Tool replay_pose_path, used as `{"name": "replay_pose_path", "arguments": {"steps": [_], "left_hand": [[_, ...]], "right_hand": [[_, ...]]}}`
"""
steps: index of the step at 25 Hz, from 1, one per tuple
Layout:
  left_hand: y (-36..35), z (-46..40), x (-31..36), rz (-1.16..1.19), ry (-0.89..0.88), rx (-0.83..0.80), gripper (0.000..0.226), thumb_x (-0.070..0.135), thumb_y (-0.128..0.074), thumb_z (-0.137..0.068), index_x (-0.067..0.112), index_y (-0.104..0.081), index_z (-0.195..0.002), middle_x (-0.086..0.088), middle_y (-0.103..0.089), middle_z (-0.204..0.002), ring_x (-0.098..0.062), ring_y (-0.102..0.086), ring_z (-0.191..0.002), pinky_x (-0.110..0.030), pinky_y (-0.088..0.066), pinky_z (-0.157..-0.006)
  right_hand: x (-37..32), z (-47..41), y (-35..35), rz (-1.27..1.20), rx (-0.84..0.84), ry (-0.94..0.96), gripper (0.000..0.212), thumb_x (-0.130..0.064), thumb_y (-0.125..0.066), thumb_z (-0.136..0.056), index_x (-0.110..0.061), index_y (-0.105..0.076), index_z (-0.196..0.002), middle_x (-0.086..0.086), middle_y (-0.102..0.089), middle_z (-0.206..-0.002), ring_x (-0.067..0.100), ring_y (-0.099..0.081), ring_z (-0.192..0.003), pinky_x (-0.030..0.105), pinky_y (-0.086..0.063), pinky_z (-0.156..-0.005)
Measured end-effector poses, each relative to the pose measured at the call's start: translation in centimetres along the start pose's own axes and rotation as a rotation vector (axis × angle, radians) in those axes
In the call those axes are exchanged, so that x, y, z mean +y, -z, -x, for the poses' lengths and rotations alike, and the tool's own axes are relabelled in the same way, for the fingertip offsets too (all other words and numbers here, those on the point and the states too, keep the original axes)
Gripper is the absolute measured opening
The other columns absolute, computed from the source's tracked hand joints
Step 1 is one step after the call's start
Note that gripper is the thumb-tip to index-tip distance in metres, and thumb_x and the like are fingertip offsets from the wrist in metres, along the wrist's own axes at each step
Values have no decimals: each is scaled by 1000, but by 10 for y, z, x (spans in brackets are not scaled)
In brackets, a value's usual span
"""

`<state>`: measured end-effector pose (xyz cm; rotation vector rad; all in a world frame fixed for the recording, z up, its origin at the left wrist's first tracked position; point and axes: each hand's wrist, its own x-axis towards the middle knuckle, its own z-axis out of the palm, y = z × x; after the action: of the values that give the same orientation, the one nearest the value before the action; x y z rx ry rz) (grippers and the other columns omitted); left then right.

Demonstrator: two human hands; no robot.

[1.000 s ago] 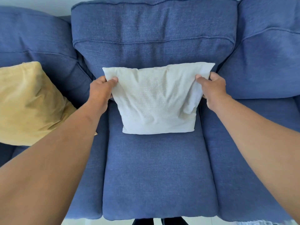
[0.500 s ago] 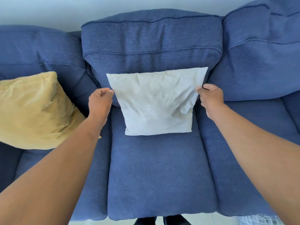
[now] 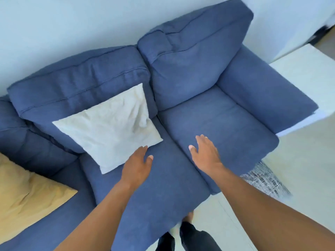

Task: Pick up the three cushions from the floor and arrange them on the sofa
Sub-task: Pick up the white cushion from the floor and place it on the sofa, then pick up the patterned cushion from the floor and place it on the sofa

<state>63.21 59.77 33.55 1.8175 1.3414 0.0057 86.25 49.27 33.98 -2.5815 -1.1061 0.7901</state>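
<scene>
Both hands — left hand (image 3: 137,164), right hand (image 3: 205,151) — are hovering spread-fingered, holding nothing, beside the white cushion (image 3: 110,126) leaning on the sofa (image 3: 226,124).

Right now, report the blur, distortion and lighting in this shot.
Head view: wide-angle bend bows the blue sofa and wall; motion blur smears the patterned rug and upper right corner; even daylight, soft creased shadows on the white cushion; no glare.

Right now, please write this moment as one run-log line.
white cushion: on sofa | yellow cushion: on sofa | left hand: empty | right hand: empty
</scene>
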Motion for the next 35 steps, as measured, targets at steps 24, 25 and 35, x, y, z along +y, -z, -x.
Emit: {"name": "replay_pose_path", "arguments": {"steps": [24,25,35], "left_hand": [[-405,140,325,-691,-684,-547,79,43,-48,-106,6,-12,-165,-14,-12,-174,-31,-6,-162,-47,-12,-129],[-415,132,332,-708,-680,-575,77,43,-47,-106,6,-12,-165,-13,-12,-175,-29,-5,-162,-47,-12,-129],[-551,15,384,-849,-615,-710,65,36,-44,-108,4,-24,-161,-15,-24,-170,-30,-19,-158,-44,-22,-124]], "right_hand": [[451,245,95,-287,229,-670,73,-43,-46,-105,-7,-17,-162,18,-6,-172,32,-2,-159,56,-18,-124],[460,239,99,-305,231,-681,73,-43,-45,-105,-8,-16,-162,18,-5,-172,32,-2,-159,56,-17,-124],[593,121,83,-443,167,-763,73,-41,-45,-106,-7,-14,-162,17,-5,-172,32,-5,-159,50,-16,-126]]}}
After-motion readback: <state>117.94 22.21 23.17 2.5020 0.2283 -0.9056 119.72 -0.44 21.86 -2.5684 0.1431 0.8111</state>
